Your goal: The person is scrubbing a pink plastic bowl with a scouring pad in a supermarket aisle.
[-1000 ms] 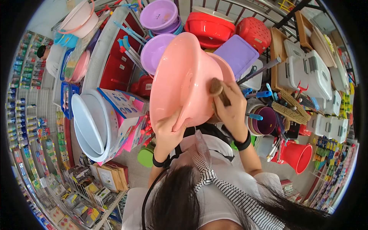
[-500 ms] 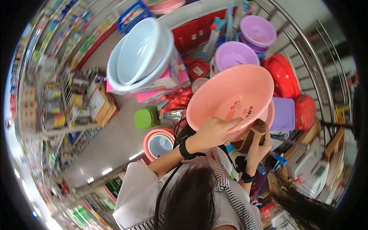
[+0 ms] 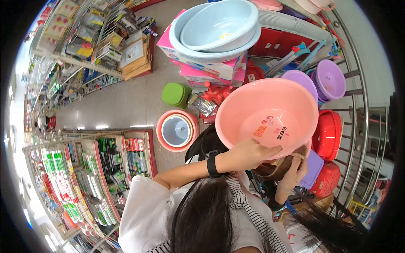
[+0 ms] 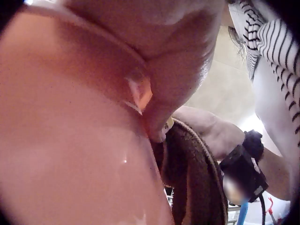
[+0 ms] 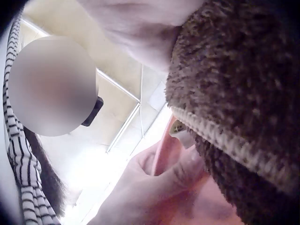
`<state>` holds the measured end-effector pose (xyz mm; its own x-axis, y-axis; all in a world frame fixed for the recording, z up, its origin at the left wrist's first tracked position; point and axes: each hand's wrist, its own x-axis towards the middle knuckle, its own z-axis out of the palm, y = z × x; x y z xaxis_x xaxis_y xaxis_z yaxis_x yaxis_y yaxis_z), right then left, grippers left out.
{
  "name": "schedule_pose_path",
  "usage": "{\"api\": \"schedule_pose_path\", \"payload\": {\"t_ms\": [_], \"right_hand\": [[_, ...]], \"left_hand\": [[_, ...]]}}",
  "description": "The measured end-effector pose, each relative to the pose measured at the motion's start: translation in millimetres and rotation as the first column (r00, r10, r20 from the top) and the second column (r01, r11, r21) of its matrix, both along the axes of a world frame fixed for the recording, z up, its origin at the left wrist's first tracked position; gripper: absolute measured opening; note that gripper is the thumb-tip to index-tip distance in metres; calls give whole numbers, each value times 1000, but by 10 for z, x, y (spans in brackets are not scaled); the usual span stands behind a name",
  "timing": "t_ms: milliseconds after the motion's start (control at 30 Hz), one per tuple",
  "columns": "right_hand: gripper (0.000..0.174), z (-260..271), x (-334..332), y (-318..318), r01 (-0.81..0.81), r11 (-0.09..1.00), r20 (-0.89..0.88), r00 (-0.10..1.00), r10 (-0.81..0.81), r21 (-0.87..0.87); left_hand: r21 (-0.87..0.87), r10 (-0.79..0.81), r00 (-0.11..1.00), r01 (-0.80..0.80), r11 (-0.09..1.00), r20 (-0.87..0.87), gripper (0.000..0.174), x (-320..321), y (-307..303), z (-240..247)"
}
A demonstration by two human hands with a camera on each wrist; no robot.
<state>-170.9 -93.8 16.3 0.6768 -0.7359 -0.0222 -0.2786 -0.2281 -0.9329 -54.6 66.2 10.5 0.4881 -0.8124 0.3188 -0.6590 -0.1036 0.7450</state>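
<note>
A pink plastic basin [image 3: 265, 105] with small printed characters inside is tilted up in front of the person. The left hand [image 3: 249, 155] grips its near rim, thumb over the edge. Bunched in the right hand [image 3: 292, 175] is a brown fuzzy cloth [image 5: 234, 61] with a pale stitched border, held at the basin's lower right edge. In the left wrist view the cloth [image 4: 190, 173] hangs beside the basin wall [image 4: 79, 140]. The right wrist view shows the left hand [image 5: 154, 187] pinching the rim close to the cloth. A second pink rim peeks out behind the basin.
Light-blue basins [image 3: 219, 29] sit on pink boxes beyond. Purple basins [image 3: 331, 78], red basins [image 3: 327, 135] and a metal railing [image 3: 363, 105] line the right side. A green stool [image 3: 175, 95] and nested buckets [image 3: 177, 130] stand on the floor near stocked shelves [image 3: 84, 177].
The view and body have turned, so the surroundings have swung across the frame. The basin has tipped from side-on to show its inside. Both hands keep their hold on basin and cloth.
</note>
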Motion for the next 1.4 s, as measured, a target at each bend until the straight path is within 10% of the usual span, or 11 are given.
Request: {"api": "schedule_pose_path", "payload": {"t_ms": [167,600,733,833,967,1400], "right_hand": [[26,-26,-65,-31,137,956,148,973,-180,259],[19,-78,-669,-175,183,957,99,973,-210,226],[27,-37,-802,-66,504,778,99,813,-574,376],[36,-127,-1015,-174,307,864,148,908,-392,400],[23,-16,-754,24,533,791,82,812,-578,300],[12,13,-864,65,523,847,79,844,-530,101]], "left_hand": [[-2,-18,999,18,1000,-48,52,-113,-91,-4],[7,-210,972,212,977,-105,39,-463,-370,-192],[-73,-295,950,289,955,-106,38,-532,-524,-217],[19,-388,917,391,920,-93,36,-534,-577,-213],[-47,-375,920,372,927,-111,35,-522,-577,-292],[37,-527,850,527,849,-21,45,-432,-745,-192]]}}
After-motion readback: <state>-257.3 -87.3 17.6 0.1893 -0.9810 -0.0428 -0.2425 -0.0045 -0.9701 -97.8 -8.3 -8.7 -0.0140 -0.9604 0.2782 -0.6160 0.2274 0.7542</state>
